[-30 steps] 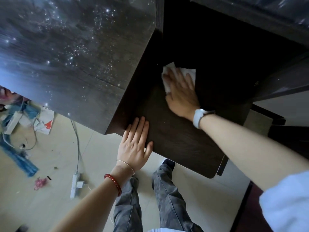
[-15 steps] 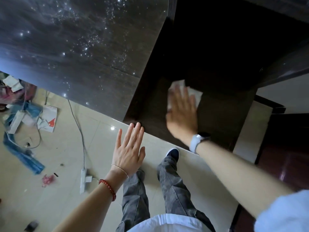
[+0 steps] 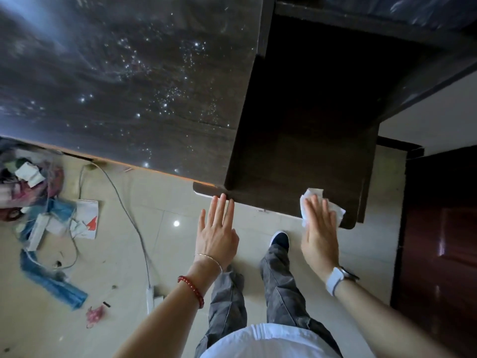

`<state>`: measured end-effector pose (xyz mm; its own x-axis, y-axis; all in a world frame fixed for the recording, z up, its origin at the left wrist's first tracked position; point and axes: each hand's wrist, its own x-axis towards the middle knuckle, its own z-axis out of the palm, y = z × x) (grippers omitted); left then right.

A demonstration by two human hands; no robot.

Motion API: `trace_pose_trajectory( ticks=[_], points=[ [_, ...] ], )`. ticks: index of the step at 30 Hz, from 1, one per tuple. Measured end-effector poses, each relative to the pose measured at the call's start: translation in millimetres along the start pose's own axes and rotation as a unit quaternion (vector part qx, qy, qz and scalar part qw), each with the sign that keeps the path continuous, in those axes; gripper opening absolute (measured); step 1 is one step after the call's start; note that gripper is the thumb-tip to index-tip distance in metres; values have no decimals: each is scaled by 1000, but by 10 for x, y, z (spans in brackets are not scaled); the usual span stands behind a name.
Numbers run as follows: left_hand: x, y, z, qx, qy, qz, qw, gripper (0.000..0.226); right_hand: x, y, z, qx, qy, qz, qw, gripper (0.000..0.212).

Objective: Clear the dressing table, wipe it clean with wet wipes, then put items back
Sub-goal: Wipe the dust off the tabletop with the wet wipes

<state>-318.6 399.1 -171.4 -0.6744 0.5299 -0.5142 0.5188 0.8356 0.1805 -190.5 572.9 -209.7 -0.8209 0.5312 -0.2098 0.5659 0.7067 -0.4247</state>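
Note:
The dark wooden dressing table (image 3: 296,140) fills the upper middle of the head view, its near edge just beyond my fingers. My right hand (image 3: 318,231) lies flat on a white wet wipe (image 3: 312,196) and presses it against the table's near right corner. My left hand (image 3: 215,231) is flat with fingers apart, its fingertips touching the near left edge of the table. A taller dark panel (image 3: 124,81), speckled with bright spots, stands to the left of the table.
On the tiled floor at the left lies a heap of items (image 3: 38,202), a white cable (image 3: 129,215) leading to a power strip (image 3: 151,295), and a small pink thing (image 3: 94,315). A reddish-brown door (image 3: 444,241) stands at the right. My legs (image 3: 258,293) are below the table edge.
My right hand has drawn the wipe from the back of the table toward me to its near right corner. My left hand slid off the top to the near edge.

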Motion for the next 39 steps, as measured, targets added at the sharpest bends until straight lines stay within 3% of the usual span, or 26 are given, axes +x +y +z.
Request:
trace_pose_trajectory(
  ticks=[2,5,10,14,17,22,24,27,30,33,36,39],
  points=[
    [-86,-34,-146,-28,12,6,1000,60,-74,-248,61,108,21,68,992,46],
    [-266,-180,-348,-53,42,26,997,53,-9,-774,-88,268,5,158,950,43],
    [-551,-651,-725,-122,156,41,979,35,120,-1608,-600,319,81,93,940,44],
    [-551,-996,-1145,-123,248,31,960,37,286,-2152,-887,257,133,-22,957,46],
    [-403,-1188,-1373,-96,283,22,954,44,461,-2373,-758,119,63,-71,988,53],
    [-85,-1474,-1615,-40,230,-13,972,69,540,-2637,-231,-33,80,4,996,54],
    [31,-1616,-1665,-43,224,-35,973,73,545,-2881,-112,-46,79,-69,993,51],
    [112,-1783,-1650,-28,184,-62,981,61,576,-3130,-31,-59,45,-165,984,50],
    [107,-1828,-1620,-12,176,-61,982,68,584,-2860,-158,-78,40,-144,986,55],
    [115,-1801,-1594,-7,173,-66,983,76,684,-2505,-356,-109,79,-57,989,56],
    [125,-1801,-1595,-23,183,-72,980,76,1013,-2594,-392,-101,99,19,990,55],
    [119,-1825,-1578,-31,185,-71,980,73,1226,-2954,-295,-93,83,-45,991,56]
  ],
)
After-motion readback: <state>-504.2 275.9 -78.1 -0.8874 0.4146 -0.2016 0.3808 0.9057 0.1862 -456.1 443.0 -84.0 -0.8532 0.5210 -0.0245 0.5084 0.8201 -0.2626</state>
